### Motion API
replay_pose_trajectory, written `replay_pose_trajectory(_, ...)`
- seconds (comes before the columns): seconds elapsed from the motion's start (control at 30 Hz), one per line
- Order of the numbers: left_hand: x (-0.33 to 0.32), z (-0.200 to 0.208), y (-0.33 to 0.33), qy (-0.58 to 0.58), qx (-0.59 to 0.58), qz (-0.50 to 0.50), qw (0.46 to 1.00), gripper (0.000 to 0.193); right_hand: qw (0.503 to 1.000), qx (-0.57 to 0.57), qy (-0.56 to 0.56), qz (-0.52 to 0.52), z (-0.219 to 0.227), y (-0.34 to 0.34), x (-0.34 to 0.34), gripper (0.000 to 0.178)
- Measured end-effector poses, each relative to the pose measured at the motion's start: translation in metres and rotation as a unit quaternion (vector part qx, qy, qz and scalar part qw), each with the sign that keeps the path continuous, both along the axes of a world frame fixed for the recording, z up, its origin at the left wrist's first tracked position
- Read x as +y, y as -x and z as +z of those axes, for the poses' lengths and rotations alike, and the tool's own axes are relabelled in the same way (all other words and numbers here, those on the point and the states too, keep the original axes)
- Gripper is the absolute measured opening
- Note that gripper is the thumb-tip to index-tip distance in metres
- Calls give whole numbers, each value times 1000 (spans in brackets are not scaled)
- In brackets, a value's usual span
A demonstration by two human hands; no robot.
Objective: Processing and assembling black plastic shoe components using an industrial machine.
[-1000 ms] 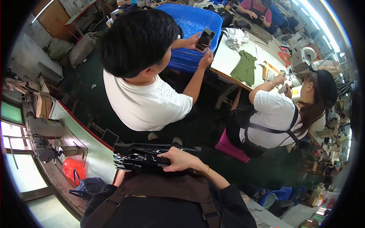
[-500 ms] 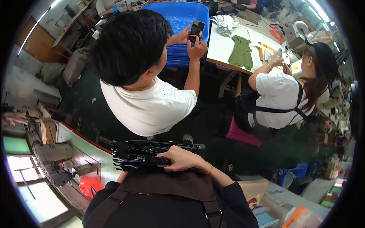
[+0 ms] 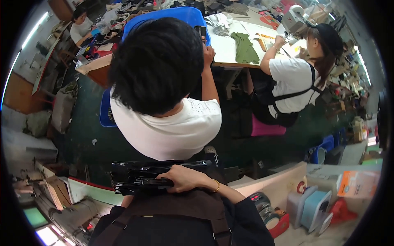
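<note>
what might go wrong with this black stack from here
Slipping: the stack of black pieces has uneven, loose-looking edges, and the right hand's grip is near its right end, so pieces might slide out at the left. The left hand is hidden, so its support can't be judged.

Bumping: a co-worker in a white T-shirt stands just ahead, holding a phone; a step backward might knock the stack.

The black bundle in my right hand looks like glossy, smooth plastic. My brown apron is matt cloth, my bracelet shiny yellow metal. The blue tub looks plastic, the white worktop smooth.
</note>
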State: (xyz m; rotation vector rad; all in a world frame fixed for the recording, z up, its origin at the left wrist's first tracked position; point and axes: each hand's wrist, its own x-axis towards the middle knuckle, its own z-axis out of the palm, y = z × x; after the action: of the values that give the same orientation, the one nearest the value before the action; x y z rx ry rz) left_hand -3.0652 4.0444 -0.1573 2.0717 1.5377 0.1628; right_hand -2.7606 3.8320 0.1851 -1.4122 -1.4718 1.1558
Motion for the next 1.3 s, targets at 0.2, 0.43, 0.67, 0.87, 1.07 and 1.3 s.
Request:
replay_pose_trajectory(0.2, 75, 3, 58, 357, -198, -319, 855, 58, 997, -5, -2, -76, 1, 48, 46, 37)
replay_pose_trajectory(0.43, 112, 19, 52, 338, -316, -297, 835, 49, 998, -16, 15, -58, 14, 68, 99, 30)
replay_pose_trajectory(0.67, 72, 55, 37, 319, -383, -143, 855, 45, 997, 31, 64, 28, 11, 77, 148, 18)
replay_pose_trajectory(0.87, 75, 63, 60, 349, -341, -21, 872, 46, 990, 88, 98, 44, -21, 92, 202, 13)
replay_pose_trajectory(1.07, 198, 73, 47, 426, -279, -40, 860, 47, 990, 111, 82, -11, -44, 114, 297, 12)
replay_pose_trajectory(1.3, 379, 168, -56, 565, -360, -154, 726, 50, 989, 54, 77, -114, -58, 169, 443, 13)
